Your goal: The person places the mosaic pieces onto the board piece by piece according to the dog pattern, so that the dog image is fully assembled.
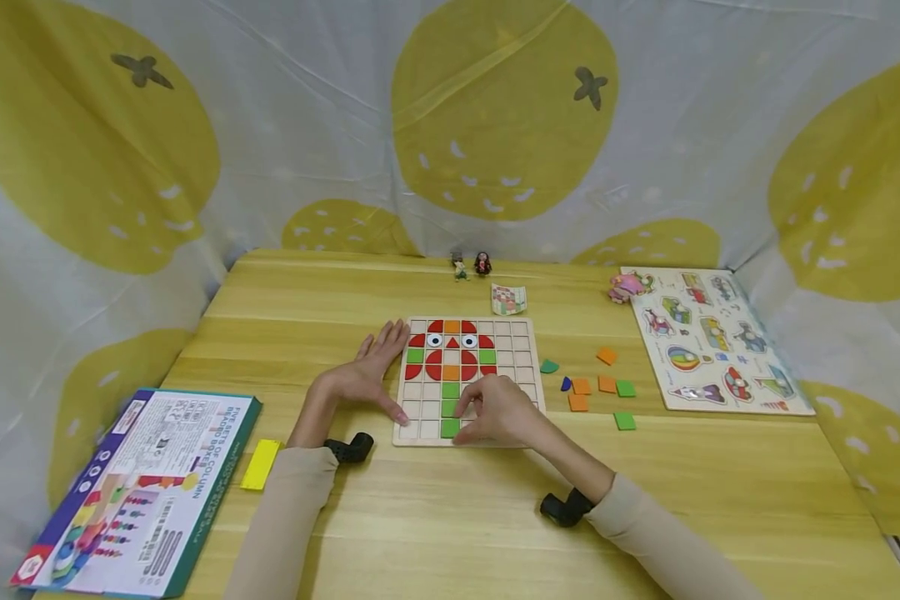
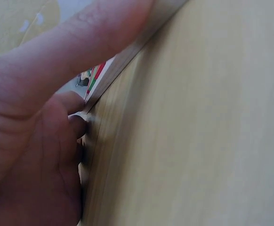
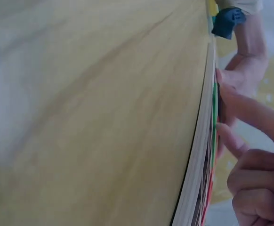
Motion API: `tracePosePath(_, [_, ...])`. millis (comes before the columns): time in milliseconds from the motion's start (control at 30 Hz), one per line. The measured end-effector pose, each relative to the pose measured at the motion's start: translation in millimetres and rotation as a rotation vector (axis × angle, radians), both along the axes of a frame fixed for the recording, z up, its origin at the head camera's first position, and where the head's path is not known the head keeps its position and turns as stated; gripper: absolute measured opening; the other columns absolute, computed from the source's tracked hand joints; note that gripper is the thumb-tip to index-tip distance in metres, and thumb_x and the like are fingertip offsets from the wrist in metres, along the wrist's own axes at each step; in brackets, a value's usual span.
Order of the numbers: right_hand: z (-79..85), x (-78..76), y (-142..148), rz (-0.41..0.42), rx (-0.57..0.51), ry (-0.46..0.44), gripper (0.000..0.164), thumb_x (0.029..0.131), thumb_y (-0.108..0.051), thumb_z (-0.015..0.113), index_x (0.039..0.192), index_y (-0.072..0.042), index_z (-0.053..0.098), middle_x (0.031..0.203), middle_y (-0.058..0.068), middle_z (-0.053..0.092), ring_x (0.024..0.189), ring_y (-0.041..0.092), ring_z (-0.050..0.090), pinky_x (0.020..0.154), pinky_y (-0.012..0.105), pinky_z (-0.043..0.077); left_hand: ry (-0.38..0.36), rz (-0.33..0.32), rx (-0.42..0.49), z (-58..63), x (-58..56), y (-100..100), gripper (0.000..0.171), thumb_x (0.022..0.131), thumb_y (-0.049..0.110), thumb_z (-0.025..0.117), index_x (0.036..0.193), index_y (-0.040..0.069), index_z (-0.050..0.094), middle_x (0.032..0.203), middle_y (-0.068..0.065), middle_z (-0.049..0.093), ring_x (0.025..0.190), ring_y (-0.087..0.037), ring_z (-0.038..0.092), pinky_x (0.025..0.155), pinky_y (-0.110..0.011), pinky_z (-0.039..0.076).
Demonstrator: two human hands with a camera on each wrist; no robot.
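A wooden grid board (image 1: 420,413) lies on the table, with red, orange, green and eye-marked tiles set in a face-like pattern. My left hand (image 1: 363,375) rests along the board's left edge, fingers spread, its thumb near the lower left corner. Over the lower part of the board, my right hand (image 1: 501,410) pinches a green square tile (image 1: 450,428) between thumb and index finger, at the bottom of a green column. From the right wrist, a green edge (image 3: 215,106) shows low between those two fingertips; the other fingers are curled. The right hand hides several cells.
Loose orange tiles (image 1: 581,386), green squares (image 1: 625,422), a teal piece (image 1: 549,367) and a blue piece (image 1: 566,384) lie right of the board. A pattern card (image 1: 508,299) and two figurines (image 1: 482,264) stand behind. A picture puzzle (image 1: 712,342), boxed set (image 1: 146,492) and yellow block (image 1: 261,464) flank it.
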State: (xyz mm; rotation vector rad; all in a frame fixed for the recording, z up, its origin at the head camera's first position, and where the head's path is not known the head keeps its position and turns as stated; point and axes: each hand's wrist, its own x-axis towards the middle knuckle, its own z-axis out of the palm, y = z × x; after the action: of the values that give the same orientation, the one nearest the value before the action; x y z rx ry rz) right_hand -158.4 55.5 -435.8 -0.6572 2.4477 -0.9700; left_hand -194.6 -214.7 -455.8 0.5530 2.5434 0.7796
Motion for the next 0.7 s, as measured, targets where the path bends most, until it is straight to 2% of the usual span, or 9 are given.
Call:
tracePosePath(200, [-0.9,-9.3,4.8,0.148,-0.069,-0.051,0.030,0.072,-0.022,0.085,0.101,-0.020,0.078,0.051,-0.003,0.036,0.049,0.011,0.031,0.048,0.020,0.023,0.007,-0.003,-0.007,-0.4,0.0,0.6,0.148,0.052,0.053,0.090,0.155,0.012,-0.008,0.162,-0.009,-0.019,0.150,-0.029,-0.021,0.122,-0.054,-0.010])
tracePosePath(333, [-3.4,-13.6,2.8,0.235,-0.109,-0.070,0.025,0.076,-0.015,0.082,0.101,-0.016,0.078,0.047,-0.006,0.031,0.045,0.008,0.026,0.045,0.018,0.022,0.016,-0.014,-0.016,-0.5,-0.2,1.4,0.147,0.053,0.053,0.090,0.155,0.011,-0.008,0.162,-0.011,-0.019,0.149,-0.030,-0.021,0.121,-0.054,-0.010])
tracePosePath(500, [-8.6,-17.6,-0.2,0.250,-0.130,-0.083,0.022,0.075,-0.012,0.082,0.096,-0.014,0.079,0.044,-0.006,0.031,0.042,0.007,0.025,0.042,0.017,0.021,0.013,-0.016,-0.009,-0.6,-0.2,2.2,0.147,0.054,0.052,0.090,0.155,0.010,-0.007,0.162,-0.011,-0.019,0.149,-0.030,-0.021,0.121,-0.055,-0.010])
tracePosePath(700, [-10.8,-21.7,0.2,0.293,-0.136,-0.106,0.025,0.075,-0.013,0.082,0.100,-0.014,0.078,0.046,-0.006,0.033,0.044,0.007,0.028,0.044,0.017,0.023,0.013,-0.009,-0.009,0.0,0.9,1.5,0.148,0.053,0.051,0.091,0.155,0.010,-0.007,0.162,-0.010,-0.019,0.149,-0.030,-0.021,0.121,-0.055,-0.010])
